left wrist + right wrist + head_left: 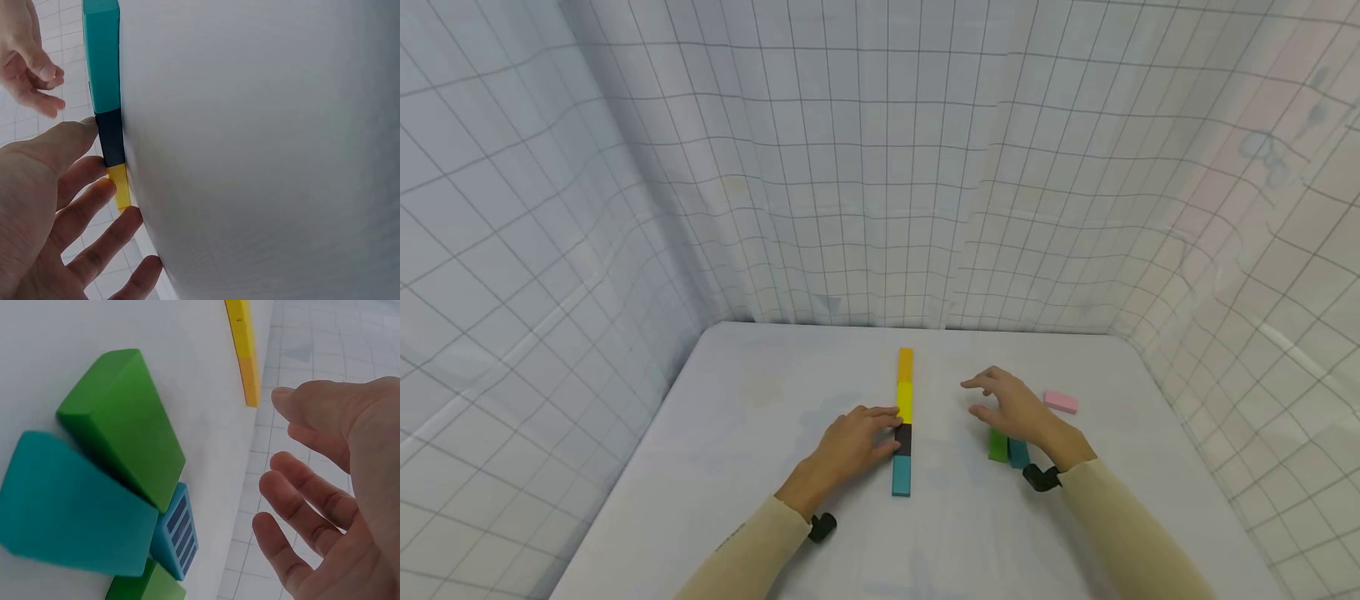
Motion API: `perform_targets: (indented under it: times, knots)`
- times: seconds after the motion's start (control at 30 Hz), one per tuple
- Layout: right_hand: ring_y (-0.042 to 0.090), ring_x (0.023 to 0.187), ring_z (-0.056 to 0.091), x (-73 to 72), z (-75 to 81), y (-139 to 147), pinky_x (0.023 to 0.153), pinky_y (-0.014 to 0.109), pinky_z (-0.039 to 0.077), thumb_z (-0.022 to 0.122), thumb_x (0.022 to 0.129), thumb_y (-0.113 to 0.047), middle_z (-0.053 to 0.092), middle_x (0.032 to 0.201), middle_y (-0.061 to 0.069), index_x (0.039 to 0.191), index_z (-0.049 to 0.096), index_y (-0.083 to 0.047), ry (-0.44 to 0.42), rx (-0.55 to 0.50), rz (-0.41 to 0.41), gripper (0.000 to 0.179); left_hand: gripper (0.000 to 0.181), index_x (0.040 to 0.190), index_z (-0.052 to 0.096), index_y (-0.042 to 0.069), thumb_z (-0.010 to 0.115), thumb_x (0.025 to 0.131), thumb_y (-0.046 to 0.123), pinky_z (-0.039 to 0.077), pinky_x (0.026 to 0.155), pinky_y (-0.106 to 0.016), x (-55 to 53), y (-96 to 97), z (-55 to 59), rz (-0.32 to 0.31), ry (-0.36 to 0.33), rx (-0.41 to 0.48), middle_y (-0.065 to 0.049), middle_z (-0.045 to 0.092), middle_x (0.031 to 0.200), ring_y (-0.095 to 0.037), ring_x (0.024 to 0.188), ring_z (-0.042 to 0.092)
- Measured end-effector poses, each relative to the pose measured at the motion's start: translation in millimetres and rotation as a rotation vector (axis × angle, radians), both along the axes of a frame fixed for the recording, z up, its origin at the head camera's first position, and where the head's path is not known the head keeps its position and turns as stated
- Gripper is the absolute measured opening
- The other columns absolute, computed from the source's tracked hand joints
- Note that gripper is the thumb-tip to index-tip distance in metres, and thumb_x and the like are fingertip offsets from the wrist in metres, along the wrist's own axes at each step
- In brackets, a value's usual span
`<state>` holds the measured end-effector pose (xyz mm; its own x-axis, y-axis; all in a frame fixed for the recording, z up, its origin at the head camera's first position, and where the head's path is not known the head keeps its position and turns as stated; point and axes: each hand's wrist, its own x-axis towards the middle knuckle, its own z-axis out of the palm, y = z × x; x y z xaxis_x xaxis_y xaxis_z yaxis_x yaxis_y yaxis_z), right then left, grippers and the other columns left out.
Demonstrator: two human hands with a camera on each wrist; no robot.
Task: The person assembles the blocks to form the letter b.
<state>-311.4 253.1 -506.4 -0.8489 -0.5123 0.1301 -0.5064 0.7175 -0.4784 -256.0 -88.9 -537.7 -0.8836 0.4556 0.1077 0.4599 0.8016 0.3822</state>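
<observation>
Left hand (850,443): grip wide, fingertips at black block (903,441) and yellow block (906,402), lower centre of head frame. Right hand (1018,410): grip wide, near green block (997,447), lower right; pink block (1061,402) farther right.

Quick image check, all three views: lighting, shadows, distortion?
Head: brightest; grid lines on the curtain bow, from lens or cloth folds, can't separate; soft shadow on the table near the left hand. Left wrist: dimmer, table darkening toward the right edge. Right wrist: also dim, no harsh glare on the larger green block.
</observation>
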Motion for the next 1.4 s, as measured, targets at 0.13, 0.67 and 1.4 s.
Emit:
perform_targets:
  times: [0.13, 0.67, 1.4]
  knots:
    - [0.038, 0.126, 0.074, 6.9, -1.1, 16.4, 0.107, 0.061, 0.065, 0.08, 0.111, -0.015, 0.071, 0.15, 0.019, 0.151, 0.076, -0.006, -0.008, 0.008, 0.004, 0.041, 0.043, 0.148, 0.082, 0.018, 0.087, 0.108, 0.032, 0.067, 0.107, -0.059, 0.4, 0.3, 0.7, 0.006, -0.009, 0.011, -0.001, 0.074, 0.163, -0.033, 0.138, 0.074]
    - [0.05, 0.143, 0.064, 9.7, -11.7, 56.6, 0.119, 0.071, 0.058, 0.08, 0.107, -0.004, 0.071, 0.153, 0.023, 0.144, 0.081, -0.008, -0.004, 0.091, -0.032, 0.037, 0.043, 0.149, 0.082, 0.02, 0.086, 0.109, 0.035, 0.067, 0.105, -0.057, -0.5, 0.6, 0.9, 0.002, -0.01, -0.001, 0.0, 0.073, 0.164, -0.031, 0.137, 0.074]
    - [0.027, 0.124, 0.068, -3.5, -14.5, 42.1, 0.11, 0.055, 0.064, 0.079, 0.111, -0.007, 0.075, 0.134, 0.009, 0.141, 0.083, -0.013, -0.067, 0.155, 0.003, 0.031, 0.044, 0.15, 0.081, 0.02, 0.085, 0.109, 0.037, 0.067, 0.108, -0.055, -0.4, -1.5, 0.5, 0.001, -0.022, 0.018, 0.001, 0.073, 0.165, -0.03, 0.137, 0.074]
